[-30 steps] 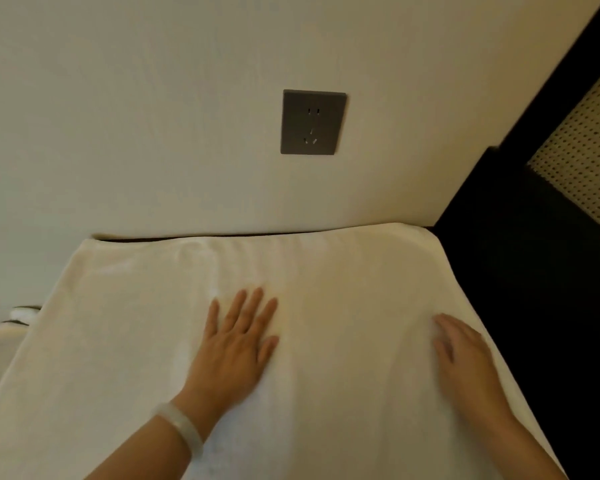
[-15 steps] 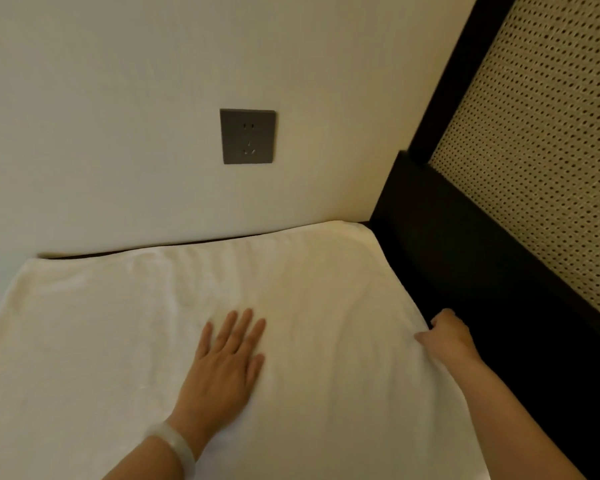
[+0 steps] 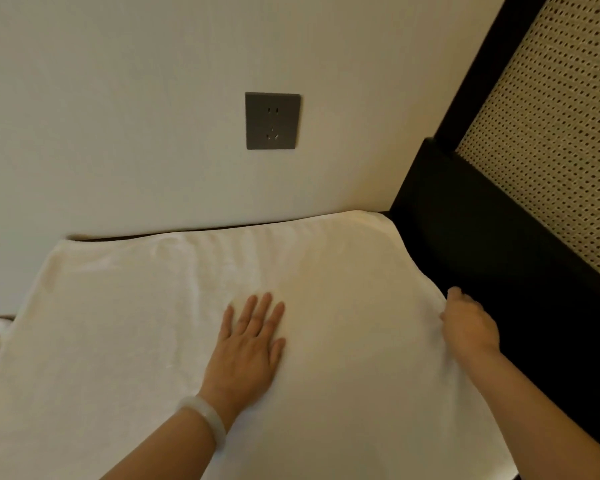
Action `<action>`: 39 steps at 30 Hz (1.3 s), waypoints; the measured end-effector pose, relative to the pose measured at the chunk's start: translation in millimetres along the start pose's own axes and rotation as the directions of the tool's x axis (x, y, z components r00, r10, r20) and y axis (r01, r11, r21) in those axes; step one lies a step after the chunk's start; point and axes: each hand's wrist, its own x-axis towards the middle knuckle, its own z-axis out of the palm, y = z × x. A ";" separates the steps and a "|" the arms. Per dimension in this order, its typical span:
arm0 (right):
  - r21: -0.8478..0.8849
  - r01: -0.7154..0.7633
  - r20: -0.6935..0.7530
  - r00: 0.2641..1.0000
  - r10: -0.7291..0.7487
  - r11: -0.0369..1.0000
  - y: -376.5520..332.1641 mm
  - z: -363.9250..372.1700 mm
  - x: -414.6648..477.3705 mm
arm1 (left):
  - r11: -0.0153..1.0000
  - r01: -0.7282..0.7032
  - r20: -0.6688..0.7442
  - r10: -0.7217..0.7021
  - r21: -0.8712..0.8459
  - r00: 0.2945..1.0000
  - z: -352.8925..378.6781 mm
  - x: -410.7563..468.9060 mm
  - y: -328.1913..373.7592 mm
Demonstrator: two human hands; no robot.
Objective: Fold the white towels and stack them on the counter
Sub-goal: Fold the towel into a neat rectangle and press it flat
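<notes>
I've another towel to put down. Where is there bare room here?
Hardly any: the white towel covers nearly everything, leaving a thin dark strip along the wall below the outlet. Open towel surface lies left of the left hand. The right is crowded: the right hand grips the towel's edge beside the black frame.

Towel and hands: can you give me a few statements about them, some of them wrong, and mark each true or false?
1. The left hand lies flat on the towel. True.
2. The right hand rests flat on the towel's middle. False: it grips the towel's right edge.
3. A socket sits on the wall above the towel. True.
4. The bracelet is worn next to the right hand. False: it is next to the left hand.
</notes>
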 end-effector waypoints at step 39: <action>0.369 0.510 -0.091 0.852 -0.516 0.777 -316.5 -43.5 -85.8 | 0.675 0.733 0.063 -0.738 0.082 0.672 -71.0 -43.4 -255.0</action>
